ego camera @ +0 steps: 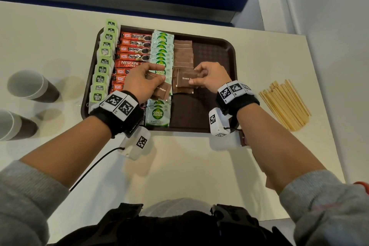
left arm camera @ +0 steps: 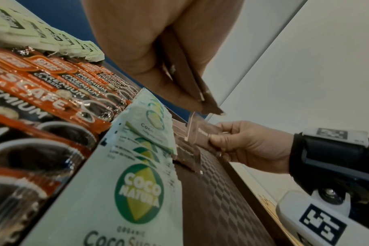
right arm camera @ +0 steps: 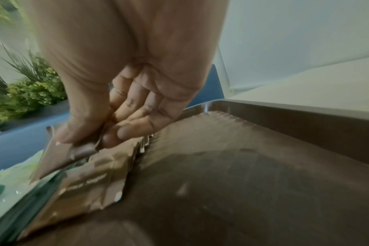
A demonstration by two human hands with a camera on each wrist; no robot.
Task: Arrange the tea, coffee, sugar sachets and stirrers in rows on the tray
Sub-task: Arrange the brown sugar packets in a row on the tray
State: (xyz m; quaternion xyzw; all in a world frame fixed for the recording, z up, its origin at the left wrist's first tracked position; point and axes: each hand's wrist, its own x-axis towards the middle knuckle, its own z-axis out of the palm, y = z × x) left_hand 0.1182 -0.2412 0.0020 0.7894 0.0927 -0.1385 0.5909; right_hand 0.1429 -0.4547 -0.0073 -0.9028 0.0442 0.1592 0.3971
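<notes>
A dark brown tray (ego camera: 215, 50) holds rows running front to back: green tea bags (ego camera: 103, 60) at the left edge, red coffee sticks (ego camera: 131, 50), pale green Coco Natura sugar sachets (ego camera: 161, 46), then brown sugar sachets (ego camera: 182, 54). My left hand (ego camera: 143, 80) grips a small stack of brown sugar sachets (ego camera: 162, 91) above the Coco Natura row; the stack (left arm camera: 187, 74) shows edge-on between thumb and fingers. My right hand (ego camera: 209, 78) pinches one brown sugar sachet (ego camera: 185, 79) over the near end of the brown row. Wooden stirrers (ego camera: 285, 104) lie on the table right of the tray.
Brown paper cups (ego camera: 32, 86) stand on the white table (ego camera: 179, 166) left of the tray, with a cup stack (ego camera: 14, 125) nearer me. A brown sachet (ego camera: 242, 140) peeks out under my right wrist at the tray's front edge. The tray's right part (ego camera: 213, 62) is bare.
</notes>
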